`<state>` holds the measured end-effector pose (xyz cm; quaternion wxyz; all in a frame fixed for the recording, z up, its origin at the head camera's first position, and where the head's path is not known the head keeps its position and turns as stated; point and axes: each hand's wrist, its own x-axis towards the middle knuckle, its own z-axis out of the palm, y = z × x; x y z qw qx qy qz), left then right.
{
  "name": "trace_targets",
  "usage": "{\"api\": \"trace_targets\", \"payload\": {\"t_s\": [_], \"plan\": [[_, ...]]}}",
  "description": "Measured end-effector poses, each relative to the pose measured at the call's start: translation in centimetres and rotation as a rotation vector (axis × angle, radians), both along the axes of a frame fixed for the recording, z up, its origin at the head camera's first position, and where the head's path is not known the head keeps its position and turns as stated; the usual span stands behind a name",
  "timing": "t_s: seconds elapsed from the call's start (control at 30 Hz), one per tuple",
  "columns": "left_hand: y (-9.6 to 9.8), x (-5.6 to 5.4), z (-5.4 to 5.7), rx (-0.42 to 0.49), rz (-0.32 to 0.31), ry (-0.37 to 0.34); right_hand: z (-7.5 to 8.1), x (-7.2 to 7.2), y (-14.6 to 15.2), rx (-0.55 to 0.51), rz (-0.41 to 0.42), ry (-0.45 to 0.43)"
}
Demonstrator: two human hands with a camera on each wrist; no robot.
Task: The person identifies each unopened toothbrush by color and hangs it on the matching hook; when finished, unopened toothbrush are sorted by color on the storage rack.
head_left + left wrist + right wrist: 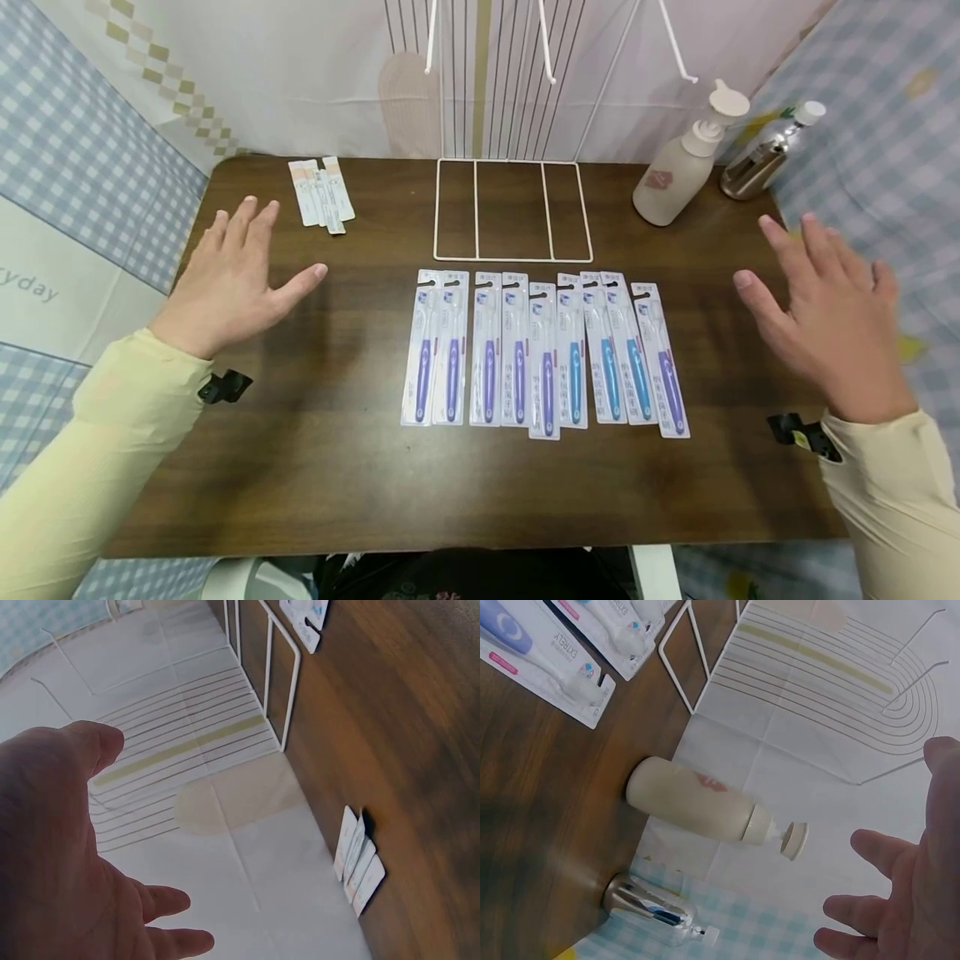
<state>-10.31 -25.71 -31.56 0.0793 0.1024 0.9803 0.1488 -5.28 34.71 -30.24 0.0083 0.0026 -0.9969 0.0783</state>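
My left hand [228, 283] is held over the left side of the table, fingers spread and holding nothing. Nearest to it are several small white packets [322, 196] lying at the back left. On the right, my right hand [832, 317] hovers with fingers apart, also holding nothing. Between the hands lies a row of several toothbrushes in blister packs, some purple [489, 367], some blue [609, 367]. Their brush heads point to the back. A white wire rack [513, 258] with hooks stands behind the row. In the right wrist view, the pump bottle [690, 799] appears beyond the fingertips.
At the back right a silver bottle [757, 162] with a white cap stands beside the pump bottle. A white patterned cloth [315, 83] hangs behind the table [337, 492]. Blue checked cloth [97, 158] covers the left side and more hangs on the right.
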Motion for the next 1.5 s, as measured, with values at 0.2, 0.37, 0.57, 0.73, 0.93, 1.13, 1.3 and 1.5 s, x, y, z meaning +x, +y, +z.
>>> {"api": "trace_targets", "payload": {"t_s": [0.2,0.37,0.57,0.73,0.93,1.13,1.3,1.5], "plan": [[1.8,-1.9,-2.1,0.079,-0.087,-0.01,-1.2,-0.3,-1.4,-0.038,0.092,0.057],[4.4,-5.2,-5.4,0.188,-0.177,-0.063,-4.4,-0.7,-5.2,-0.164,0.224,0.1],[7.1,-9.1,-9.8,0.266,-0.214,-0.104,-9.2,-1.7,-10.8,-0.295,0.313,0.079],[8.4,-10.9,-12.4,0.275,-0.206,-0.116,-11.4,-2.9,-14.3,-0.336,0.344,0.028],[9.5,-11.7,-13.8,0.285,-0.209,-0.091,-12.6,-4.1,-16.6,-0.307,0.331,-0.037],[9.9,-11.7,-14.5,0.256,-0.241,-0.074,-13.6,-4.9,-17.5,-0.263,0.308,-0.074],[10.1,-11.4,-15.3,0.262,-0.236,-0.056,-14.2,-5.2,-17.9,-0.261,0.283,-0.111],[10.0,-11.6,-15.4,0.278,-0.229,-0.025,-14.5,-5.9,-17.8,-0.291,0.284,-0.091]]}}
